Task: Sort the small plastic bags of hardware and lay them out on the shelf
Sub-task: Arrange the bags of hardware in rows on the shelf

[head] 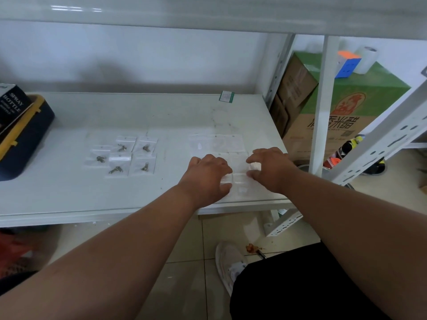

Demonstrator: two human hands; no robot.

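Observation:
On the white shelf, several small clear bags with dark metal hardware lie in a loose grid left of centre. To the right lies a second group of clear bags with pale contents, hard to make out against the shelf. My left hand and my right hand rest palm down on the nearest bags of that group, fingers spread and pressing them flat near the shelf's front right corner. Neither hand lifts a bag.
A dark blue and yellow case with a spray bottle box sits at the shelf's left end. A small green-edged tag lies at the back. Cardboard boxes stand right of the shelf post.

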